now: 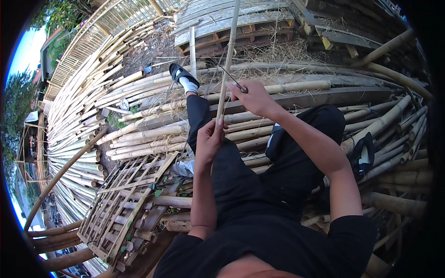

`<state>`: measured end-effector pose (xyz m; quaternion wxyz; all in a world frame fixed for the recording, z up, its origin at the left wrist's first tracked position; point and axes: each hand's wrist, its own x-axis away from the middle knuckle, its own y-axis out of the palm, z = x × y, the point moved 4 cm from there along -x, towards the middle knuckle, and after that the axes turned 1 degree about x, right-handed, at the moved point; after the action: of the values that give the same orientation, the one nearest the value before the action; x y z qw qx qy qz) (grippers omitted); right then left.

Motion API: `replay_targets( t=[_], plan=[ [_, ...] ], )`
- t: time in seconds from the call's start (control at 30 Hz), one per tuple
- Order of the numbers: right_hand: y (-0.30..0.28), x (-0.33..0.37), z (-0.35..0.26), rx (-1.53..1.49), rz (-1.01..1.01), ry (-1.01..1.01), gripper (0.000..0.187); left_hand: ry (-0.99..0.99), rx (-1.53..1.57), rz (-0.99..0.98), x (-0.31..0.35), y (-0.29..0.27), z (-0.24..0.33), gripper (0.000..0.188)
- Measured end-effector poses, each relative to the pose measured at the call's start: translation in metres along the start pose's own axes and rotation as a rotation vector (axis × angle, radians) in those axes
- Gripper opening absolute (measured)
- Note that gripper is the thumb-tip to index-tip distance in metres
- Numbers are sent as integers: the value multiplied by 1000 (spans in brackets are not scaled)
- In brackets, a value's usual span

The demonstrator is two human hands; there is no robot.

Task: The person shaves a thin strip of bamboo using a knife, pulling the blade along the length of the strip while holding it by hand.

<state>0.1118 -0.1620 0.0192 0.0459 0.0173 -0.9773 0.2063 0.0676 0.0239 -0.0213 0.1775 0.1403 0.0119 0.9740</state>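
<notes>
A long, narrow bamboo strip (229, 51) rises from my lap toward the top of the view. My left hand (211, 139) grips its lower end, thumb pressed along the strip. Higher up and to the right, my right hand (254, 98) is closed round the handle of a knife (229, 74). The thin dark blade slants up and left and meets or crosses the strip; whether it cuts into it I cannot tell. My fingers hide most of the handle.
Bamboo poles (153, 136) lie in rows under and around my legs, with more stacked at the left. A slatted bamboo panel (125, 208) leans at the lower left. Wooden pallets (236, 28) stand ahead, straw beside them. A thick pole (389, 48) slants at the right.
</notes>
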Motion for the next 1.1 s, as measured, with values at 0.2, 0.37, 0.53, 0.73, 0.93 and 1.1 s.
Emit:
replay_targets(
  t=[0.2, 0.37, 0.53, 0.73, 0.93, 1.1],
  plan=[
    [-3, -2, 6, 284, 119, -15, 41, 35, 90, 36, 1, 1, 6, 25],
    [20, -1, 19, 443, 1, -27, 32, 37, 37, 52, 0, -2, 7, 23],
    [42, -1, 27, 597, -48, -141, 31, 35, 29, 105, 3, -5, 9, 23],
    [59, 9, 24, 709, -160, -135, 40, 116, -191, 219, -7, -10, -1, 19],
    [59, 15, 10, 721, -152, -208, 40, 89, -256, 180, -15, -12, -13, 16],
    [66, -12, 48, 766, -94, -132, 29, 134, -317, 207, -10, -7, -11, 15]
  ],
)
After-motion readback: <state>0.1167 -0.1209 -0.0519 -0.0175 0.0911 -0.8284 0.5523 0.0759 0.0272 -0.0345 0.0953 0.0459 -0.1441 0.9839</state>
